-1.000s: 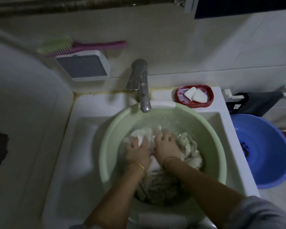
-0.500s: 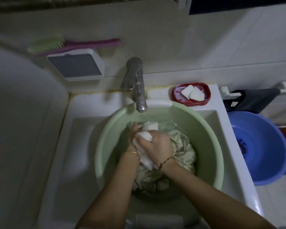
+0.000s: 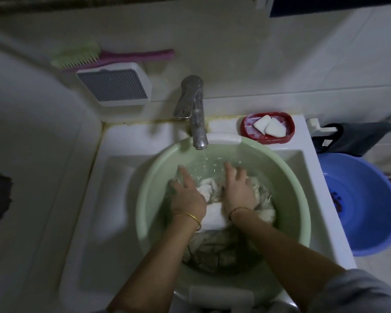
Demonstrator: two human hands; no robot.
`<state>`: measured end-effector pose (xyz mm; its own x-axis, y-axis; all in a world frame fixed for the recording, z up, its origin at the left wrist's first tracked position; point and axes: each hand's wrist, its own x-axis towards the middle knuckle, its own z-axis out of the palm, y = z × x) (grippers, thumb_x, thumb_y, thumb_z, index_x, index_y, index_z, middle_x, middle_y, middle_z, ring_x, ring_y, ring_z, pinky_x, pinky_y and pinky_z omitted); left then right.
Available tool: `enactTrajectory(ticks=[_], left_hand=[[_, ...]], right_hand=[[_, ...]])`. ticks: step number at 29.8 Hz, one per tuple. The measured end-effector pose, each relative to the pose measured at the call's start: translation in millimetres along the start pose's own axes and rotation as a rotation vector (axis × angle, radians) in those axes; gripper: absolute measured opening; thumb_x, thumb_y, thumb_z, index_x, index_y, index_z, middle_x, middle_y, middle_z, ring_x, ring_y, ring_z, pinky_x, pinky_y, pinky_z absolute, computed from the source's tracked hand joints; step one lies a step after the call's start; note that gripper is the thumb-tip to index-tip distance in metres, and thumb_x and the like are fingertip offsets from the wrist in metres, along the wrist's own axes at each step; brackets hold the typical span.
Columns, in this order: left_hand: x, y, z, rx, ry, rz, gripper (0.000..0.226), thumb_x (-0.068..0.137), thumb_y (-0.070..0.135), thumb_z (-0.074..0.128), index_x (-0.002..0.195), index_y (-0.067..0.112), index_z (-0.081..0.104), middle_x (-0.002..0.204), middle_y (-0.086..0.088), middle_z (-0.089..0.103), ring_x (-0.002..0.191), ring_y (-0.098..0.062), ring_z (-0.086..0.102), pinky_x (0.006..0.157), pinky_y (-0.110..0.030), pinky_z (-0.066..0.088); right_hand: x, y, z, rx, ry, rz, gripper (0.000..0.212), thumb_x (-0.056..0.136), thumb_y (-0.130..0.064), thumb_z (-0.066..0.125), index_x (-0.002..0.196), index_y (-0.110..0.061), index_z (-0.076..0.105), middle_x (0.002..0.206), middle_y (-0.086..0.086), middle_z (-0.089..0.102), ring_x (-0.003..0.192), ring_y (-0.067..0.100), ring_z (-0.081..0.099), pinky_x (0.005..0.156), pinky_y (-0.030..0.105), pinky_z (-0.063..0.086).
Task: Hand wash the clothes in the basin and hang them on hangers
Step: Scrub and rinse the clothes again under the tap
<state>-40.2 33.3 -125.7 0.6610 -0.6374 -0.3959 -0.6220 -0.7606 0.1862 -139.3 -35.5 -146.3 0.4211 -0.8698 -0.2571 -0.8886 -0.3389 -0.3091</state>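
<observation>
A pale green basin (image 3: 146,213) sits in the white sink (image 3: 108,206), holding water and wet clothes. A white garment (image 3: 213,216) lies bunched between my wrists, and a patterned light cloth (image 3: 215,247) is heaped under my forearms. My left hand (image 3: 186,193) lies on the left part of the laundry, its straight fingers reaching into the water. My right hand (image 3: 237,188) presses down on the right part with its fingers spread. Neither hand is closed round the cloth. No hanger is in view.
A metal faucet (image 3: 198,123) overhangs the basin's far rim. A red soap dish (image 3: 246,129) with two white bars stands behind on the right. A blue basin (image 3: 368,206) sits to the right below a dark cloth (image 3: 359,137) on a rail. A brush (image 3: 113,56) rests on a white box (image 3: 113,86).
Half a second ago both hands held a white bunch together above the water. Now they have parted and press flat on the clothes, further toward the faucet.
</observation>
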Motion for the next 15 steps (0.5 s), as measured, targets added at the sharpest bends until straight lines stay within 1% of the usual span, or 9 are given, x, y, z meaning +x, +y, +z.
enactTrajectory(ticks=[3, 5, 6, 8, 9, 11, 13, 14, 15], left_hand=[[-2, -2, 14, 0.379, -0.161, 0.138, 0.069, 0.098, 0.032, 0.036, 0.151, 0.015, -0.005, 0.156, -0.019, -0.009, 0.14, -0.04, 0.014, 0.108, -0.047, 0.029], [-2, -4, 20, 0.413, -0.174, 0.141, 0.064, 0.1, 0.032, 0.035, 0.152, 0.017, 0.0, 0.157, -0.015, -0.004, 0.14, -0.04, 0.015, 0.11, -0.049, 0.026], [-3, -5, 20, 0.36, -0.145, 0.154, 0.068, 0.097, 0.036, 0.041, 0.152, 0.018, 0.005, 0.157, -0.016, 0.004, 0.138, -0.039, 0.02, 0.11, -0.046, 0.026], [2, -5, 19, 0.093, -0.08, 0.141, 0.066, 0.085, 0.04, 0.059, 0.143, 0.023, 0.031, 0.147, -0.013, 0.032, 0.131, -0.034, 0.037, 0.104, -0.038, 0.035], [4, -2, 14, -0.157, -0.07, 0.085, 0.059, 0.075, 0.038, 0.066, 0.13, 0.027, 0.046, 0.135, -0.009, 0.048, 0.121, -0.03, 0.05, 0.096, -0.037, 0.042], [17, 2, 7, -0.735, -0.061, -0.179, 0.047, 0.05, 0.044, 0.065, 0.093, 0.026, 0.065, 0.099, -0.007, 0.068, 0.088, -0.028, 0.065, 0.078, -0.04, 0.054], [30, -3, 9, -1.187, -0.129, -0.459, 0.035, 0.042, 0.044, 0.062, 0.061, 0.015, 0.064, 0.069, -0.009, 0.066, 0.065, -0.026, 0.059, 0.061, -0.033, 0.05], [29, 0, 1, -1.358, -0.163, -0.502, 0.032, 0.048, 0.045, 0.065, 0.056, 0.014, 0.064, 0.066, -0.009, 0.064, 0.064, -0.025, 0.056, 0.059, -0.029, 0.047], [25, 5, -8, -1.479, -0.173, -0.526, 0.036, 0.059, 0.05, 0.066, 0.06, 0.013, 0.067, 0.067, -0.012, 0.065, 0.066, -0.026, 0.057, 0.061, -0.03, 0.046]], right_hand=[[-9, 0, 17, -0.193, -0.21, -0.255, 0.06, 0.099, -0.025, 0.038, 0.15, -0.024, 0.008, 0.154, 0.018, 0.009, 0.124, 0.039, 0.041, 0.09, 0.044, 0.046], [-5, 6, 14, -0.208, -0.318, -0.25, 0.059, 0.1, -0.027, 0.035, 0.151, -0.022, 0.006, 0.155, 0.016, 0.012, 0.131, 0.035, 0.036, 0.1, 0.041, 0.039], [-2, 7, 14, -0.172, -0.329, -0.169, 0.059, 0.101, -0.027, 0.033, 0.152, -0.021, 0.004, 0.157, 0.014, 0.01, 0.136, 0.032, 0.031, 0.107, 0.039, 0.031], [3, 6, 10, -0.087, -0.286, -0.002, 0.059, 0.103, -0.029, 0.029, 0.152, -0.019, -0.001, 0.159, 0.01, 0.004, 0.143, 0.029, 0.018, 0.114, 0.036, 0.018], [4, 2, 9, -0.005, -0.209, 0.041, 0.056, 0.103, -0.027, 0.027, 0.152, -0.014, 0.003, 0.159, 0.01, 0.008, 0.144, 0.028, 0.018, 0.115, 0.035, 0.016], [1, -3, 4, 0.335, -0.127, 0.102, 0.043, 0.102, -0.019, 0.036, 0.142, -0.005, 0.035, 0.147, 0.014, 0.038, 0.135, 0.025, 0.037, 0.109, 0.027, 0.025], [-8, -9, -9, 0.53, -0.155, 0.062, 0.02, 0.095, -0.021, 0.055, 0.109, -0.01, 0.064, 0.107, 0.007, 0.067, 0.1, 0.011, 0.062, 0.084, 0.018, 0.043], [-17, -12, -20, 0.643, -0.13, 0.021, 0.011, 0.09, -0.025, 0.063, 0.087, -0.015, 0.067, 0.084, -0.004, 0.068, 0.078, 0.0, 0.062, 0.068, 0.014, 0.044], [-25, -16, -33, 0.741, -0.092, -0.039, 0.019, 0.087, -0.031, 0.067, 0.072, -0.019, 0.063, 0.069, -0.012, 0.062, 0.063, -0.006, 0.056, 0.058, 0.013, 0.039]])
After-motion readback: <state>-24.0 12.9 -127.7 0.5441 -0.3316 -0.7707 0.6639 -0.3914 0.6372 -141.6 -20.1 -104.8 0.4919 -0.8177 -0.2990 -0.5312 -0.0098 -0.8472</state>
